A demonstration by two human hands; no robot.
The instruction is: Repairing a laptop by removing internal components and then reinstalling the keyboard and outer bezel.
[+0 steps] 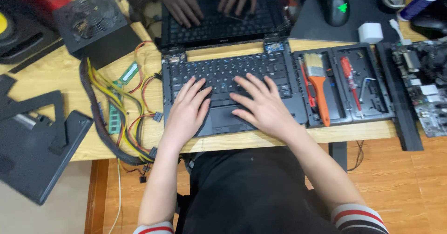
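1. My left hand lay flat with the fingers spread and gripping nothing, the tips on the lower key rows of the black laptop base at the frame's centre; I judged the flat palm was there to steady the base.
2. My right hand did likewise, its fingers splayed open, the palm over the touchpad area, so both hands pressed down rather than grasped.
3. The base sat near the front edge of the wooden surface, close enough to reach.
4. Right of it, an open tool tray held an orange brush and a red screwdriver, handy beside my right hand.
5. To the left, bundled cables ran from a power supply in the upper left.
6. At the top, another person's hands rested on a second laptop.
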